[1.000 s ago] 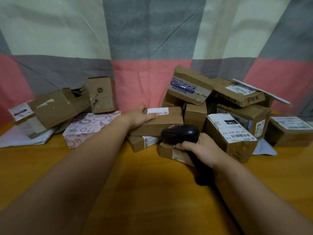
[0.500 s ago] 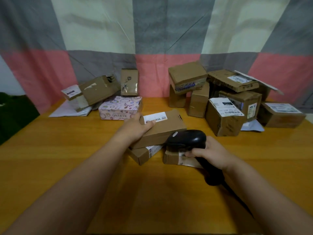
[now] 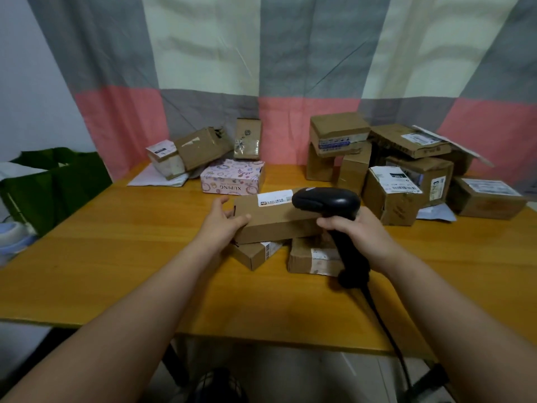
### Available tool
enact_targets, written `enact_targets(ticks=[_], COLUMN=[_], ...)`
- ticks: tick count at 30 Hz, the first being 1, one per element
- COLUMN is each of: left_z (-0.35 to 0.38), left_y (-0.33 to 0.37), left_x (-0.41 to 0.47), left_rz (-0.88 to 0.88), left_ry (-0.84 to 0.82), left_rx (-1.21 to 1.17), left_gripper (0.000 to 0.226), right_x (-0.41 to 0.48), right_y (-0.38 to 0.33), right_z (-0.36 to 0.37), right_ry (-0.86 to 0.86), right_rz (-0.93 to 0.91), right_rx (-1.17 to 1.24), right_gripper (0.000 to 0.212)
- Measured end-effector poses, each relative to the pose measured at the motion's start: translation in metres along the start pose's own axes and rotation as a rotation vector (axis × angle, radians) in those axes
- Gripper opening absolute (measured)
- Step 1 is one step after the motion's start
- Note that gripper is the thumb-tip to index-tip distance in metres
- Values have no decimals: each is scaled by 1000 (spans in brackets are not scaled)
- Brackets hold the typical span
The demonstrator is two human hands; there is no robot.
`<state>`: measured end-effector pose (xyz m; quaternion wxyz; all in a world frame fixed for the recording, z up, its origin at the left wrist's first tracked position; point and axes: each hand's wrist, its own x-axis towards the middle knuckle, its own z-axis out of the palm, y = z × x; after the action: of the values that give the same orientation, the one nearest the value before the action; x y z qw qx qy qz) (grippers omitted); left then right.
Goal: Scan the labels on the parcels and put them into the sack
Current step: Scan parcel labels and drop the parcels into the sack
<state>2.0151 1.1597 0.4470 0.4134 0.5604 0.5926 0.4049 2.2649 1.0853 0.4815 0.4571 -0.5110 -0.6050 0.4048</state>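
Scanner [image 3: 328, 199]: compared with half a second ago, its head is now hanging over the right end of the parcel [image 3: 279, 221], no longer in front of it.
Parcel: it is staying over two smaller boxes [image 3: 255, 253] near the middle of the tabletop [image 3: 139, 257]; I cannot tell if it is touching them. Its long axis is running left to right, along the front edge.
Left grip [image 3: 225, 221]: it is grasping the parcel's left end.
Right grip [image 3: 357, 231]: it is clenching the scanner handle.
Label [image 3: 274, 198]: it is lying on the top face, just left of the scanner head, between both grips.
Sack [image 3: 58, 181]: it is standing beyond the left edge, so I judge the left grip is nearer for dropping the parcel in.
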Motion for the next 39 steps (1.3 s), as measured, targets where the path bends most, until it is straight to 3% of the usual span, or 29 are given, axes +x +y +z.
enact_targets(ticks=[3, 5, 9, 10, 12, 14, 19, 23, 25, 27, 33, 39], left_z=[-1, -3, -7, -8, -11, -13, -14, -12, -11, -10, -12, -42], left_y=[4, 8, 19, 24, 29, 31, 28, 19, 16, 16, 8, 8], left_x=[-9, -16, -22, -25, -28, -31, -41, -47, -49, -51, -59, -60], left_rz=[21, 84, 132, 130, 128, 139, 137, 196, 179, 101, 9, -57], left_ry=[-3, 2, 105, 114, 94, 77, 167, 250, 263, 225, 50, -141], left_rx=[-95, -113, -284, -305, -291, -257, -380, -357, -399, -495, -596, -450], left_gripper=[75, 65, 25, 29, 60, 67, 45, 13, 29, 43, 33, 48], right_x=[-3, -6, -12, -13, -16, -18, -19, -20, -22, -25, -29, -33], right_y=[3, 3, -1, -2, -4, -6, -12, -12, -11, -10, -9, -14], right_z=[8, 12, 16, 17, 18, 19, 21, 28, 35, 41, 50, 43], right_ry=[119, 163, 197, 195, 200, 212, 238, 239, 256, 291, 432, 367], right_rz=[40, 74, 91, 89, 98, 109, 166, 174, 119, 55, 47, 2], right_rx=[146, 251, 466, 514, 579, 595, 553, 546, 516, 484, 342, 352], right_gripper=[16, 21, 43, 46, 54, 60, 35, 30, 21, 15, 40, 19])
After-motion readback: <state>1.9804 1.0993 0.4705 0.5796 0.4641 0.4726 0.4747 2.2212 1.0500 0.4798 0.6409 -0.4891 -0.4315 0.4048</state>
